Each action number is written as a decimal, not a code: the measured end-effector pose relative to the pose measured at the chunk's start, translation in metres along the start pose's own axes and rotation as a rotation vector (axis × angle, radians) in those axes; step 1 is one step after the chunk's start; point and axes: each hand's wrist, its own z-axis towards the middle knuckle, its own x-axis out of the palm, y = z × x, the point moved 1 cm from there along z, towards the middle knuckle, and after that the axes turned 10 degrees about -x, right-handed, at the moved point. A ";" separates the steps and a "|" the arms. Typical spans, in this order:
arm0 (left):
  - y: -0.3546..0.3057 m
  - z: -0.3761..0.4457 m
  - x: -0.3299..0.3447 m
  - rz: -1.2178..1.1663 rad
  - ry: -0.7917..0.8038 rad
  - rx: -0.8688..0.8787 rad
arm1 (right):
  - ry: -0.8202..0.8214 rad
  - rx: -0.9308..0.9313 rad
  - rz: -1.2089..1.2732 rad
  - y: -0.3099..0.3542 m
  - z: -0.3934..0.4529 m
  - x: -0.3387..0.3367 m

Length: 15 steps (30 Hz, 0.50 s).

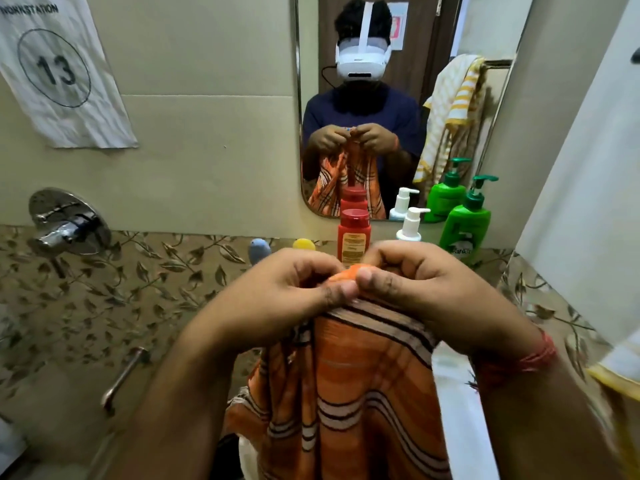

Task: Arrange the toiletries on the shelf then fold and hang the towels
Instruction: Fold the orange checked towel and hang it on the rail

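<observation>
Before the bathroom mirror point(398, 109), bottles standing on the shelf point(498, 252), the left hand point(287, 289) and right hand point(419, 289) pinch the orange striped towel point(349, 386) at chest height, where matching corners squarely should give a neat fold.

— Where are the hands?

— Both are raised in front of the chest, side by side, thumbs nearly touching. The left hand point(291, 285) has its fingers curled, pinching the top edge of the orange striped towel point(356, 393).

— And the other?

— The right hand point(415, 289) pinches the same edge just beside it, knuckles up. Both forearms slope up from below, and the right wrist wears a red thread band point(535, 353).
</observation>
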 end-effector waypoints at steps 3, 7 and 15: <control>0.010 -0.008 -0.016 -0.159 -0.199 0.045 | 0.041 0.109 0.107 -0.008 -0.016 -0.016; 0.015 -0.012 -0.025 -0.250 -0.265 0.050 | 0.083 0.105 0.284 -0.011 -0.024 -0.020; -0.003 0.002 -0.003 -0.111 0.000 0.082 | 0.035 -0.002 0.245 -0.009 0.002 0.005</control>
